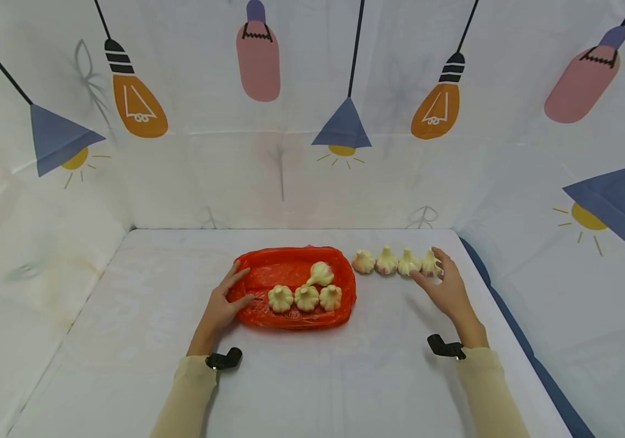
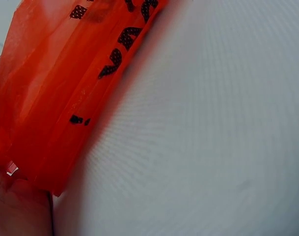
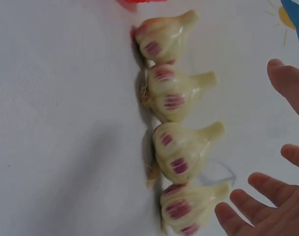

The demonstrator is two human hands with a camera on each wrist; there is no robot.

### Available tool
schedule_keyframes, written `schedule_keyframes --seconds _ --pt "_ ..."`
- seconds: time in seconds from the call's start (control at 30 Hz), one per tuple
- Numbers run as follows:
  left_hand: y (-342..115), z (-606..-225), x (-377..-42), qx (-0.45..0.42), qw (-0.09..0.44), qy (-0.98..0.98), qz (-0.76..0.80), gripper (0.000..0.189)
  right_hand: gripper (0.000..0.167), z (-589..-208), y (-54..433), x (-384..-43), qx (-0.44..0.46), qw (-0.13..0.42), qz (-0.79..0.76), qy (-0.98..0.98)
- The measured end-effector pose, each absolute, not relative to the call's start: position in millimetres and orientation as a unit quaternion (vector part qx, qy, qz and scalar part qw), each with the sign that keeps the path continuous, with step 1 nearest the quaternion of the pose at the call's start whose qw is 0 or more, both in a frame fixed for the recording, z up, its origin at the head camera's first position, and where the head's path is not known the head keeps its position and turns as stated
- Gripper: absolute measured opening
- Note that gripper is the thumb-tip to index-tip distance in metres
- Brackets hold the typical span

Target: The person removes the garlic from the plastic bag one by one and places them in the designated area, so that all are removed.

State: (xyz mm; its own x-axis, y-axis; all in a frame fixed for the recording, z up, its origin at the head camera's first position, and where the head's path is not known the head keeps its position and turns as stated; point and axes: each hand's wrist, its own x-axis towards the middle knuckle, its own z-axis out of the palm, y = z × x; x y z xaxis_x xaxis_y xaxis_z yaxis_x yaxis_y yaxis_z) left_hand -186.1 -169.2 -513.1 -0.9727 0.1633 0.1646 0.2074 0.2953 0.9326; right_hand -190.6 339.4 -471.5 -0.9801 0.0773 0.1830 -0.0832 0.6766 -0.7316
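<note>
Nearest to the camera, at the left, a pale yellow left sleeve [image 1: 185, 395] is seen, with a black wrist mount [image 1: 227, 358] at its cuff. Beyond it, the left hand [image 1: 223, 304] is placed at the left end of a red tray [image 1: 271, 267], which is covered with crinkled red plastic. Its fingers are spread and are laid on the rim, with the thumb at the near side; no garlic is held by it. In the left wrist view, black printing is shown on the plastic.

Four garlic bulbs are contained in the tray: three [image 1: 306, 299] are set in a row along the near side, and one more [image 1: 322, 273] is laid behind them, with its stem turned toward the near left. To the right of the tray, on the white table [image 1: 312, 383], four other garlic bulbs [image 1: 386, 260] are lined up close together.

By the last of these, the right hand [image 1: 448, 291] is held with thumb and fingers wide apart, and nothing is gripped; whether that bulb is touched cannot be told. Behind everything, lamps and light bulbs are printed on a white sheet [image 1: 312, 194].
</note>
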Motion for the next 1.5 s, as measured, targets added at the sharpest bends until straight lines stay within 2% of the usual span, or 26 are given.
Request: schedule_keyframes --seconds 0.37,0.57,0.9,1.27,1.5 --pt "-170 -512 -186 -0.110 0.003 -0.802 -0.587 0.063 0.094 -450 299 -190 0.062 0.019 0.364 -0.929" --pt "-171 -515 -188 -0.114 -0.001 -0.804 -0.583 0.063 0.092 -442 273 -192 0.095 0.001 0.356 -0.930" --pt "-178 -549 -203 -0.119 0.024 -0.812 -0.571 0.064 0.092 -425 227 -201 0.167 -0.026 0.371 -0.913" --pt "-180 -550 -203 -0.130 0.032 -0.813 -0.566 0.063 0.089 -406 188 -216 0.249 -0.049 0.335 -0.907" --pt "-177 -547 -201 -0.120 0.027 -0.812 -0.571 0.065 0.084 -407 171 -235 0.270 -0.090 0.281 -0.916"
